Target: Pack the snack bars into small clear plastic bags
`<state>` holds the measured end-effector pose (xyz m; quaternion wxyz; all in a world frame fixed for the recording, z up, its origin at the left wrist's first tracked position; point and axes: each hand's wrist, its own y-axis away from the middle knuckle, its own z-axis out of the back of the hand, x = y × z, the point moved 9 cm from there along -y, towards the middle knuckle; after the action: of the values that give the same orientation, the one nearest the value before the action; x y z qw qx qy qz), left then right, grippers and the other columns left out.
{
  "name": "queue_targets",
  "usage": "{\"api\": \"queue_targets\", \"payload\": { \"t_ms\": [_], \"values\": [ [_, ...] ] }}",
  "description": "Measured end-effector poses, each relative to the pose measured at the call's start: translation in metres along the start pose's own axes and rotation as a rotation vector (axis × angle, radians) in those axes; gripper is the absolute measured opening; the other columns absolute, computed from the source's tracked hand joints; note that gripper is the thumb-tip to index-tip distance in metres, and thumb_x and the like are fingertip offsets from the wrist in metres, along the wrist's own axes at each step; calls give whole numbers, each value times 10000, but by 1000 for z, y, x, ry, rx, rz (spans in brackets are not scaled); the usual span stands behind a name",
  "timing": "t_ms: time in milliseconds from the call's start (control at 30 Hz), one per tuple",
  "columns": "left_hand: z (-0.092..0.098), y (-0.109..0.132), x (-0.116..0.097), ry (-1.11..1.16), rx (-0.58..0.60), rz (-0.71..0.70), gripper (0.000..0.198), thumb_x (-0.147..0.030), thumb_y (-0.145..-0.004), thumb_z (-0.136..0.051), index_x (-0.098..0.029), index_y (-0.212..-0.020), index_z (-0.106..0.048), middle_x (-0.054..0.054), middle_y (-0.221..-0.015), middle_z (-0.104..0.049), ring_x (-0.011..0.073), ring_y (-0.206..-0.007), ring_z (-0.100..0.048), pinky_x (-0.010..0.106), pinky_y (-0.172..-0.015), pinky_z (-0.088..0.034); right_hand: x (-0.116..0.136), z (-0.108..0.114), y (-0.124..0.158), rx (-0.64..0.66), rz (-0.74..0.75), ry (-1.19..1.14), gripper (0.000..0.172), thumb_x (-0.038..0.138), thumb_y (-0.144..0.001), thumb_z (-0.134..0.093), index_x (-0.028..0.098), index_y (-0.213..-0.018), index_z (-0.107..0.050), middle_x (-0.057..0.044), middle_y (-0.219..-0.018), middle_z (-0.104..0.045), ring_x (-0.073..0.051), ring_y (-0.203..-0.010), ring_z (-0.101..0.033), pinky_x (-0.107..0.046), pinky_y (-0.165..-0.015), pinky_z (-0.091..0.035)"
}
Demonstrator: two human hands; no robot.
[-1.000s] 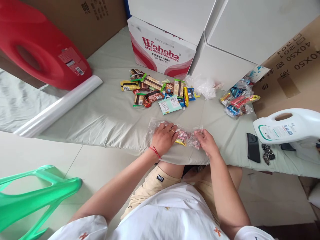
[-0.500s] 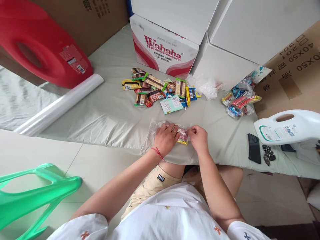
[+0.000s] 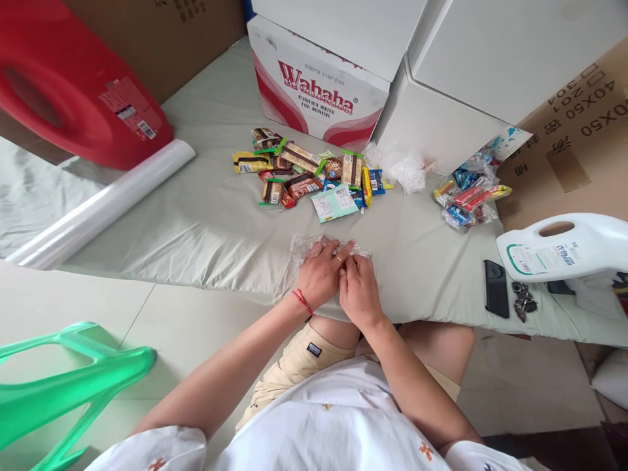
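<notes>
Clear plastic film (image 3: pixel 300 247) lies crumpled at the front edge of the cloth-covered surface, wrapped about a small snack bundle that my hands now almost wholly cover. My left hand (image 3: pixel 320 275) presses down over it with curled fingers, its index finger reaching out to the right. Right up against it, my right hand (image 3: pixel 362 288) is closed, its fingers bent down onto the film. Further back lies a loose pile of wrapped snack bars (image 3: pixel 307 170), with a pale green packet (image 3: pixel 334 203) at its front.
A roll of clear film (image 3: pixel 108 203) and a red jug (image 3: pixel 98 111) are on the left. Bagged snacks (image 3: pixel 471 196), a white detergent bottle (image 3: pixel 564 245), a phone (image 3: pixel 496 288) and keys (image 3: pixel 524 301) lie right. A Wahaha carton (image 3: pixel 316 85) stands behind; a green stool (image 3: pixel 73 379) is below left.
My right hand has moved left from the bundle's right end to meet my left hand, drawing the film over. The bundle's coloured wrapper is now hidden. The view has shifted slightly.
</notes>
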<state>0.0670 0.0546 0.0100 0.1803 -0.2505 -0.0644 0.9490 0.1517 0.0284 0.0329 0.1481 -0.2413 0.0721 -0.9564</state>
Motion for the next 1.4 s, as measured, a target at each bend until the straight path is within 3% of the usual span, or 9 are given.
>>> {"api": "queue_targets", "payload": {
  "t_ms": [100, 233, 433, 667, 767, 867, 1000, 1133, 1400],
  "values": [
    [2, 2, -1, -3, 15, -23, 462, -351, -990, -472, -321, -1430, -610, 131, -1426, -562, 340, -1164, -518, 505, -989, -453, -1, 7, 8, 0, 76, -44, 462, 265, -1052, -345, 143, -1458, -530, -201, -1350, -591, -338, -1266, -533, -578, -1116, -442],
    [6, 2, -1, 20, -9, -25, 441, -345, -1017, -405, -289, -1362, -674, 117, -1416, -576, 323, -1163, -521, 499, -1012, -442, -4, 14, 20, 46, 185, -89, 429, 272, -1037, -423, 164, -1421, -579, -161, -1435, -583, -311, -1274, -540, -525, -1113, -472],
    [7, 1, 0, 48, -61, 38, 456, -498, -1027, -420, -286, -1292, -725, 99, -1375, -627, 310, -1114, -533, 482, -978, -451, -10, 13, 23, 157, 240, -113, 460, 250, -978, -511, 174, -1422, -603, -143, -1351, -648, -316, -1252, -545, -542, -1099, -492],
    [4, 0, 1, 49, -71, 100, 397, -454, -1032, -441, -323, -1275, -727, 72, -1370, -639, 300, -1120, -535, 473, -958, -450, -23, 28, 25, 212, 228, -362, 324, 296, -1004, -520, 261, -1258, -718, -83, -1361, -682, -266, -1293, -593, -510, -1109, -501],
    [2, 0, 2, 34, -46, 145, 374, -434, -1025, -462, -344, -1281, -720, 59, -1379, -637, 318, -1138, -521, 482, -944, -453, -43, 41, 24, 120, 64, -486, 313, 323, -1043, -469, 279, -1208, -730, -71, -1307, -712, -235, -1238, -652, -448, -1081, -531],
    [2, 0, 2, 42, -43, 157, 361, -421, -1016, -485, -342, -1276, -723, 57, -1382, -637, 325, -1137, -520, 494, -942, -457, -56, 52, 21, -36, 2, -396, 322, 324, -1052, -452, 278, -1198, -735, -74, -1272, -726, -239, -1240, -647, -454, -1089, -520],
    [3, 0, 3, 64, -69, 138, 355, -403, -1006, -503, -317, -1262, -733, 72, -1368, -641, 323, -1140, -524, 502, -960, -462, -48, 31, 18, 32, 147, -181, 385, 331, -1046, -469, 262, -1379, -648, -72, -1421, -655, -260, -1413, -514, -520, -1188, -419],
    [3, -1, 2, 88, -71, 109, 352, -367, -1012, -489, -308, -1263, -728, 80, -1364, -634, 310, -1162, -542, 502, -1005, -452, -45, 6, 17, 108, 173, -16, 476, 343, -1068, -419, 251, -1529, -495, -82, -1579, -504, -267, -1514, -390, -568, -1249, -285],
    [0, -2, 5, 126, -90, 116, 412, -332, -993, -511, -187, -1368, -604, 123, -1349, -647, 310, -1221, -569, 495, -1095, -410, -29, -6, -5, 310, 175, 135, 605, 297, -1039, -391, 154, -1621, -313, -135, -1674, -331, -295, -1558, -295, -607, -1268, -188]
  ]
}}
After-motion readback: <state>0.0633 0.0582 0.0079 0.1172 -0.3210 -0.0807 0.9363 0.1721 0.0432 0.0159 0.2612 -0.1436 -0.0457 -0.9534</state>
